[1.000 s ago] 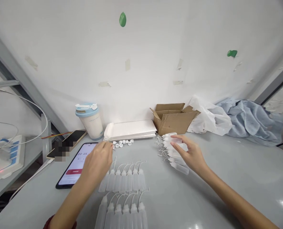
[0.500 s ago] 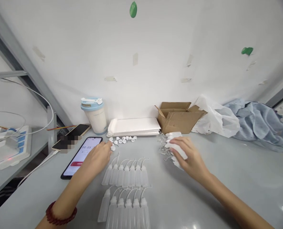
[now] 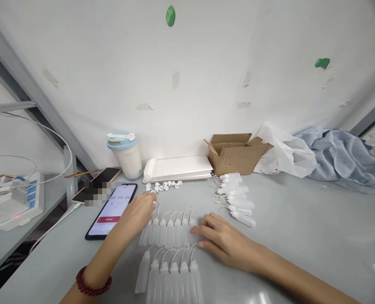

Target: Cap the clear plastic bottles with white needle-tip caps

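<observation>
Two rows of clear plastic bottles with thin curved tips lie on the grey table, the upper row [image 3: 170, 233] and the lower row [image 3: 174, 283]. My right hand [image 3: 220, 238] is at the right end of the upper row, thumb and fingers apart beside the last bottle. My left hand [image 3: 143, 209] is closed near the small white caps [image 3: 165, 185], above the row's left end; a bit of white shows at its fingertips, too small to name. Another heap of bottles [image 3: 238, 196] lies to the right, below the cardboard box.
Left of my left hand lie a phone with a timer [image 3: 113, 211] and a second phone [image 3: 98, 183]. Behind stand a lidded cup [image 3: 127, 158], white flat packs [image 3: 179, 166] and an open cardboard box [image 3: 239, 160]. A plastic bag [image 3: 288, 154] and blue cloth [image 3: 342, 158] lie right.
My right hand has left the bottle heap and moved down and left to the upper row, its white item no longer in it. My left hand has shifted slightly right.
</observation>
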Available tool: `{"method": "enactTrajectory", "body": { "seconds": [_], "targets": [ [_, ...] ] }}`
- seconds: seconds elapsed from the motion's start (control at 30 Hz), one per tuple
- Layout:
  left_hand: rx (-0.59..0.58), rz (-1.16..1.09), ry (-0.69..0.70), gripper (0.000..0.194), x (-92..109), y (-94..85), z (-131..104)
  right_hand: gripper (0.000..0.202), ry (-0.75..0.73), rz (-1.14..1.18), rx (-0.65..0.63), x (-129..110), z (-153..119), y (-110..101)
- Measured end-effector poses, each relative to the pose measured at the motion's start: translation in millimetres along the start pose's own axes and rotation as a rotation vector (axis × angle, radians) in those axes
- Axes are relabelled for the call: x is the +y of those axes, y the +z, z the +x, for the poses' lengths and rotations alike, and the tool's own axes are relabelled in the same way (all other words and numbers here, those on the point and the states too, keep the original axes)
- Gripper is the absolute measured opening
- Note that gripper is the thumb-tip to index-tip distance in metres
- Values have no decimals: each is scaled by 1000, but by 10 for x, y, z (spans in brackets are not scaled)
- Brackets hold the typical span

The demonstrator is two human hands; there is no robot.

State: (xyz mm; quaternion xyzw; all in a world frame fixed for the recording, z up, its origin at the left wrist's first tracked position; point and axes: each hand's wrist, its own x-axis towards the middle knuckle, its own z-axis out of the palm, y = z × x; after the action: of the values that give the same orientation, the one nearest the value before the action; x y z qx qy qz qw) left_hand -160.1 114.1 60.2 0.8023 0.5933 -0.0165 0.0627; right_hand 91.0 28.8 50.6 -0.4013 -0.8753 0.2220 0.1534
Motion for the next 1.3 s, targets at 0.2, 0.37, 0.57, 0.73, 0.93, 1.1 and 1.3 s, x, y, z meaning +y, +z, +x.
{"method": "enactTrajectory", "body": {
  "seconds": [0.2,0.37,0.57,0.73,0.93,1.1,1.3],
  "targets": [
    [-4,-6,-39,18,23,-58,-36,22,75,-63,-34,-9,20,7],
    [0,-11,-84,19,50,-82,-40,21,115,-70,-6,18,-1,-22],
    [15,-67,-85,16,11,-47,14,14,137,-65,107,98,-65,-41],
    [19,-114,-79,16,-16,-35,46,15,56,-79,214,139,-103,-63],
    [93,-151,-156,29,-16,-75,43,18,13,-108,237,113,-122,-54],
    [199,-473,-68,36,181,-235,-89,15,-24,-19,215,58,-142,-62],
    [-178,-1246,90,28,620,-176,-268,6,94,224,227,-15,-205,2]
  ]
}}
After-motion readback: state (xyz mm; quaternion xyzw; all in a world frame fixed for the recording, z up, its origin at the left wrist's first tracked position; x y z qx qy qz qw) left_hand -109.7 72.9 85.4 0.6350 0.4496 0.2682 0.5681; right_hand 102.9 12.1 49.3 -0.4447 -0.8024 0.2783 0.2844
